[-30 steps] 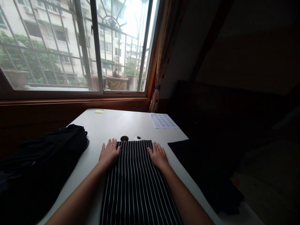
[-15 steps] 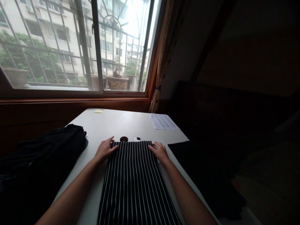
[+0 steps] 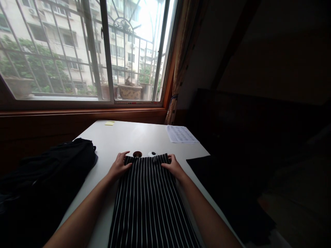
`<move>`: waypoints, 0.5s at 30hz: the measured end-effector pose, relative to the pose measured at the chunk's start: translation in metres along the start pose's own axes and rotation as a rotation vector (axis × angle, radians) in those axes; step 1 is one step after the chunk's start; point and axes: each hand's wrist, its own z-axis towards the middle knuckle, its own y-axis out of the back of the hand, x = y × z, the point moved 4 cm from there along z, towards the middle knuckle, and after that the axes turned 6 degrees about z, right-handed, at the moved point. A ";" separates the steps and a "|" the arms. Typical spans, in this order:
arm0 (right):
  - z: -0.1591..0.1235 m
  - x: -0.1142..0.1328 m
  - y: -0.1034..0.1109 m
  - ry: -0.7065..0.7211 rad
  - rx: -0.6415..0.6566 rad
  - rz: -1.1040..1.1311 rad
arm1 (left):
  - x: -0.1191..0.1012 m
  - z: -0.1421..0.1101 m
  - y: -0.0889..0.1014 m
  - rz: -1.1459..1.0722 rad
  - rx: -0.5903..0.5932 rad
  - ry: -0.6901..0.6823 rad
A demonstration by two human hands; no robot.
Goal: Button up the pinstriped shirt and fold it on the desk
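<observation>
A black cloth with thin white lengthwise stripes [image 3: 152, 203] lies along the white table and runs out of view at the bottom. My left hand [image 3: 119, 167] pinches its far left corner, thumb on top and index finger sticking out. At the far right corner, my right hand [image 3: 174, 167] has its thumb over the cloth and its fingers behind the edge. Between the hands the far edge sags and puckers slightly. Just beyond that edge sit a brown round object [image 3: 137, 154] and a white round object with a dark spot [image 3: 152, 154], both partly covered by the cloth.
The white table [image 3: 129, 136] reaches toward a barred window [image 3: 129, 51]. A yellow sticky note [image 3: 109, 123] and printed sheets [image 3: 181, 134] lie at its far side. A black bag [image 3: 57, 165] rests on the left; dark fabric [image 3: 207, 172] hangs over the right edge.
Both hands have closed on the cloth's far corners and drawn slightly together. The far edge, straight before, is now lifted at the corners and wrinkled.
</observation>
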 end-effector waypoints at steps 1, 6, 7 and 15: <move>-0.002 0.000 0.000 0.001 0.008 0.036 | -0.002 -0.001 0.000 -0.030 -0.001 0.007; -0.017 -0.008 0.004 -0.055 0.015 0.192 | -0.008 -0.003 0.004 -0.173 0.024 0.118; -0.021 -0.010 0.006 -0.072 0.018 0.219 | -0.010 -0.004 0.005 -0.201 0.038 0.147; -0.058 -0.019 0.027 -0.100 0.015 0.365 | -0.044 -0.045 0.012 -0.592 0.417 0.404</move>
